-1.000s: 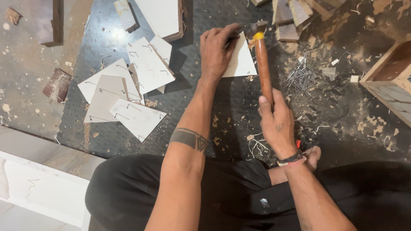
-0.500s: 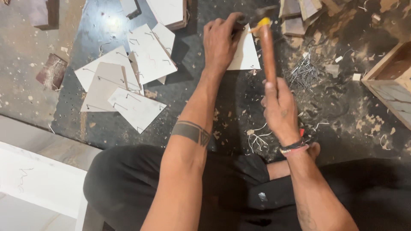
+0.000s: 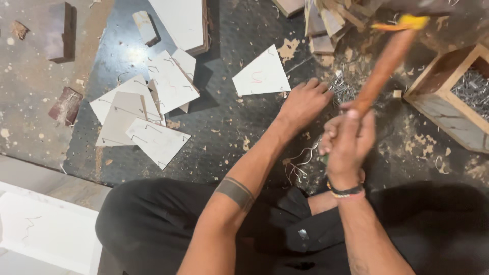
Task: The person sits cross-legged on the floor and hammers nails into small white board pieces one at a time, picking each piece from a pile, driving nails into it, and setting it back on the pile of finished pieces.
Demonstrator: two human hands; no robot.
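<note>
Hammer (image 3: 383, 66) is riding raised and tilted in my clenched right hand (image 3: 348, 145) while my left hand (image 3: 304, 104), fingers loose and grasping nothing, is reaching into the loose nails (image 3: 342, 89) just beyond it, white triangular panel (image 3: 261, 76) lying farther out, so I'm judging one nail only, fingers clear of the head.

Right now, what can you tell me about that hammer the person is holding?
The hammer has a reddish-brown wooden-looking handle with a yellow band near the top; its head is blurred at the frame's upper edge. It is raised off the floor, tilted up to the right, gripped low on the handle by the right hand alone.
</note>
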